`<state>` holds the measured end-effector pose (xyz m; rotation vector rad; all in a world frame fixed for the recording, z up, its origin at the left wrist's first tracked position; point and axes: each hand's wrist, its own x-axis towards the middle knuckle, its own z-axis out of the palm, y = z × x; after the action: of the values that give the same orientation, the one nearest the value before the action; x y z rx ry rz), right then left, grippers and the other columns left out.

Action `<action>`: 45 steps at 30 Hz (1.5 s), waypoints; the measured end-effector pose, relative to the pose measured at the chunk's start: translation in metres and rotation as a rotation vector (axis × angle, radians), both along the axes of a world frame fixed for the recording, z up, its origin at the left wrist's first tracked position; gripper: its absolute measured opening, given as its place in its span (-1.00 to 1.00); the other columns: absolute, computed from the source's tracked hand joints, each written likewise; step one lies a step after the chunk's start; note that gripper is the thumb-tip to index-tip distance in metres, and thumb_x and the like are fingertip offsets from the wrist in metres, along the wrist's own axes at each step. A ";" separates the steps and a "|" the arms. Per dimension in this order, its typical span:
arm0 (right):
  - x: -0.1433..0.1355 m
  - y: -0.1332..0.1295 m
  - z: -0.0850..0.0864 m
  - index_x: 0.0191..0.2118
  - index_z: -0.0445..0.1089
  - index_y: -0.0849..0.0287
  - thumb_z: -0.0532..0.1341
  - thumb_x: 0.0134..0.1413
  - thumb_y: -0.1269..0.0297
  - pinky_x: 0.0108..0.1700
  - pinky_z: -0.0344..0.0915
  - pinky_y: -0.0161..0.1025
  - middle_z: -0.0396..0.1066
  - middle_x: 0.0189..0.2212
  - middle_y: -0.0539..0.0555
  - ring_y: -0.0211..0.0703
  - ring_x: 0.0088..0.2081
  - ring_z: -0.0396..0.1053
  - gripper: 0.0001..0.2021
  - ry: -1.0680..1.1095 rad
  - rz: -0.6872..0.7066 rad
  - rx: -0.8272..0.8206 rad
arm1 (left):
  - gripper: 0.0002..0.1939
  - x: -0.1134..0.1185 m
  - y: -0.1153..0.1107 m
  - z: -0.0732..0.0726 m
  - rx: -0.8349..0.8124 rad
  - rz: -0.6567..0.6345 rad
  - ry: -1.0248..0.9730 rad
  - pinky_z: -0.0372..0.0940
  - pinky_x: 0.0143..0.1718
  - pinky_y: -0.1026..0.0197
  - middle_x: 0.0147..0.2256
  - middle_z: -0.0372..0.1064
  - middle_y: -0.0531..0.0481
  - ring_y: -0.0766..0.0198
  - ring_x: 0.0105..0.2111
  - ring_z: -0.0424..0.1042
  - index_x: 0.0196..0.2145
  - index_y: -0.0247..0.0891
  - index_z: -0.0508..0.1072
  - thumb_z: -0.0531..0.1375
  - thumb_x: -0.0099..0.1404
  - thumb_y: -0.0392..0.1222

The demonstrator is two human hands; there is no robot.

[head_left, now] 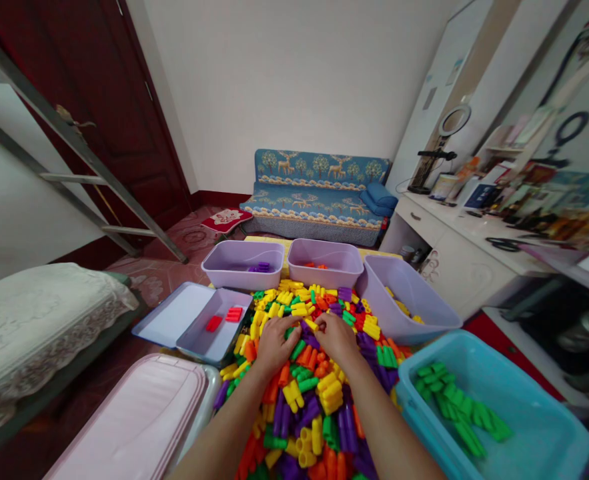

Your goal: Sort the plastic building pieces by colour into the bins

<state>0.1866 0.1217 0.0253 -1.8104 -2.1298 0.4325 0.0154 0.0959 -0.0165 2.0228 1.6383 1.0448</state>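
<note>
A wide heap of bullet-shaped plastic building blocks (304,373) in yellow, orange, purple, green and red lies in front of me. Over its middle is my left hand (275,343), thumb and index finger apart, the fingertips close to the blocks. My right hand (335,339) pinches the end of a yellow block (311,325), which points toward my left fingertips. Whether the left index finger touches that block I cannot tell. Some blocks around are joined in rows, such as a yellow group (330,393) below my right hand.
Sorted blocks lie in bins around the heap: purple in a lilac bin (214,273), orange in another (324,277), yellow in a third (414,331), red in a lidded box (199,348), green in a blue tub (534,413). A pink-lidded box (139,420) stands front left.
</note>
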 end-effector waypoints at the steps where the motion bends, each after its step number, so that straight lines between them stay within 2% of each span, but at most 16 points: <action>1: 0.001 -0.002 0.001 -0.31 0.49 0.11 0.15 0.08 0.39 -0.23 0.22 -0.31 0.52 -0.28 0.05 -0.14 -0.22 0.45 -0.84 0.006 0.001 0.004 | -0.69 0.000 0.000 0.000 -0.002 0.001 0.002 0.20 -0.05 0.08 -0.10 0.51 0.00 0.12 -0.10 0.40 -0.03 -0.09 0.49 0.07 0.35 -0.04; 4: 0.003 -0.006 0.004 -0.29 0.48 0.11 0.13 0.10 0.37 -0.20 0.22 -0.34 0.52 -0.23 0.04 -0.19 -0.21 0.45 -0.84 0.023 0.016 0.014 | -0.70 0.000 0.000 0.001 -0.005 -0.010 0.013 0.20 -0.07 0.08 -0.12 0.51 0.01 0.12 -0.11 0.39 -0.05 -0.09 0.49 0.07 0.35 -0.04; 8: 0.000 -0.007 0.002 0.02 0.39 0.10 0.15 0.11 0.31 -0.16 0.25 -0.33 0.51 -0.11 0.06 -0.17 -0.17 0.46 -0.67 0.030 0.032 0.005 | -0.71 0.000 -0.001 0.002 0.002 0.002 0.028 0.20 -0.09 0.09 -0.15 0.52 0.01 0.12 -0.15 0.39 -0.06 -0.07 0.50 0.08 0.35 -0.05; 10: -0.003 -0.004 -0.002 0.10 0.33 0.09 0.18 0.10 0.27 -0.12 0.26 -0.30 0.49 -0.05 0.08 -0.13 -0.11 0.46 -0.58 0.024 0.041 -0.011 | -0.71 0.000 -0.001 0.003 -0.001 0.002 0.032 0.20 -0.08 0.09 -0.15 0.52 0.01 0.13 -0.14 0.39 -0.06 -0.07 0.51 0.08 0.35 -0.05; 15: -0.010 0.001 -0.006 0.09 0.36 0.13 0.23 0.06 0.23 -0.03 0.26 -0.18 0.49 -0.05 0.17 0.01 -0.01 0.43 -0.57 0.012 0.019 -0.024 | -0.69 0.000 -0.001 0.002 -0.019 -0.010 0.018 0.18 -0.04 0.08 -0.11 0.51 0.02 0.12 -0.12 0.38 -0.05 -0.08 0.50 0.07 0.35 -0.05; 20: -0.005 -0.005 -0.003 0.10 0.34 0.13 0.15 0.12 0.28 -0.01 0.27 -0.23 0.50 -0.06 0.14 -0.08 -0.04 0.44 -0.59 0.093 -0.046 0.031 | -0.69 0.000 -0.002 0.003 -0.021 -0.005 0.005 0.19 -0.05 0.07 -0.13 0.51 0.00 0.11 -0.12 0.38 -0.07 -0.08 0.51 0.06 0.35 -0.03; 23: 0.014 -0.004 0.000 0.09 0.35 0.13 0.14 0.06 0.32 -0.02 0.30 -0.19 0.49 -0.06 0.12 -0.09 -0.09 0.45 -0.57 0.301 -0.068 0.117 | -0.70 0.000 -0.002 0.003 -0.020 -0.003 -0.002 0.20 -0.06 0.09 -0.15 0.52 0.00 0.11 -0.13 0.39 -0.09 -0.08 0.53 0.07 0.35 -0.03; 26: 0.043 0.007 0.009 0.01 0.40 0.17 0.20 -0.03 0.24 -0.01 0.32 -0.11 0.49 -0.07 0.15 -0.05 -0.10 0.44 -0.57 0.564 -0.114 0.225 | -0.71 0.000 -0.002 0.003 -0.016 0.004 -0.012 0.20 -0.07 0.09 -0.17 0.52 0.00 0.12 -0.14 0.39 -0.10 -0.08 0.53 0.07 0.35 -0.03; 29: 0.069 0.020 0.026 -0.02 0.40 0.21 0.27 -0.11 0.13 -0.08 0.36 -0.10 0.51 -0.15 0.15 -0.08 -0.19 0.46 -0.52 0.961 -0.310 0.390 | -0.71 0.000 -0.003 0.004 -0.012 -0.008 -0.013 0.19 -0.07 0.09 -0.16 0.52 0.01 0.12 -0.14 0.39 -0.11 -0.08 0.52 0.07 0.35 -0.03; 32: 0.078 0.027 0.041 -0.09 0.38 0.17 0.30 -0.14 0.09 -0.16 0.39 -0.20 0.49 -0.16 0.11 -0.19 -0.23 0.47 -0.55 1.431 -0.550 0.543 | -0.72 0.000 -0.003 0.005 -0.010 -0.010 -0.005 0.19 -0.08 0.09 -0.17 0.52 0.02 0.13 -0.15 0.39 -0.12 -0.08 0.52 0.07 0.35 -0.04; 34: 0.075 0.026 0.043 -0.18 0.37 0.16 0.29 -0.14 0.08 -0.20 0.39 -0.25 0.50 -0.19 0.10 -0.22 -0.24 0.47 -0.62 1.643 -0.615 0.489 | -0.72 0.000 -0.003 0.005 -0.011 -0.008 -0.005 0.19 -0.07 0.09 -0.16 0.52 0.02 0.13 -0.14 0.39 -0.12 -0.08 0.53 0.07 0.35 -0.05; 35: 0.071 0.024 0.041 -0.20 0.37 0.16 0.28 -0.13 0.08 -0.21 0.39 -0.25 0.50 -0.21 0.11 -0.21 -0.26 0.47 -0.64 1.673 -0.615 0.437 | -0.72 0.000 -0.003 0.005 -0.013 -0.007 -0.007 0.19 -0.07 0.09 -0.16 0.52 0.02 0.13 -0.14 0.39 -0.12 -0.08 0.53 0.07 0.35 -0.05; 36: 0.067 0.021 0.038 -0.19 0.37 0.17 0.27 -0.12 0.07 -0.22 0.39 -0.23 0.51 -0.22 0.11 -0.20 -0.26 0.47 -0.63 1.641 -0.598 0.390 | -0.72 0.000 -0.003 0.005 -0.016 -0.006 -0.009 0.19 -0.07 0.09 -0.16 0.52 0.02 0.13 -0.13 0.39 -0.12 -0.08 0.53 0.07 0.35 -0.05; 38: 0.057 0.014 0.028 -0.16 0.39 0.18 0.24 -0.09 0.06 -0.17 0.38 -0.16 0.51 -0.23 0.12 -0.14 -0.24 0.47 -0.62 1.408 -0.489 0.329 | -0.72 0.000 -0.003 0.004 -0.022 -0.003 -0.012 0.19 -0.06 0.09 -0.16 0.52 0.02 0.13 -0.13 0.39 -0.11 -0.08 0.53 0.07 0.34 -0.04; 42: 0.044 0.001 0.009 -0.21 0.48 0.19 0.17 -0.01 0.18 -0.02 0.31 -0.08 0.51 -0.20 0.16 -0.04 -0.17 0.44 -0.72 0.643 -0.208 0.222 | -0.73 0.000 -0.002 0.003 -0.021 0.002 -0.007 0.19 -0.06 0.08 -0.17 0.52 0.02 0.12 -0.13 0.39 -0.12 -0.08 0.53 0.08 0.34 -0.04; 45: 0.038 -0.006 0.000 -0.15 0.49 0.17 0.17 0.02 0.29 0.03 0.26 -0.12 0.48 -0.14 0.17 -0.02 -0.09 0.42 -0.73 0.223 -0.142 0.115 | -0.73 0.001 -0.002 0.003 -0.017 0.000 -0.005 0.19 -0.06 0.08 -0.15 0.52 0.03 0.12 -0.13 0.40 -0.12 -0.07 0.53 0.08 0.34 -0.06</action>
<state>0.2248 0.1152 0.0249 -1.7462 -1.8268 0.4450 0.0162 0.0940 -0.0136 2.0076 1.6395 1.0313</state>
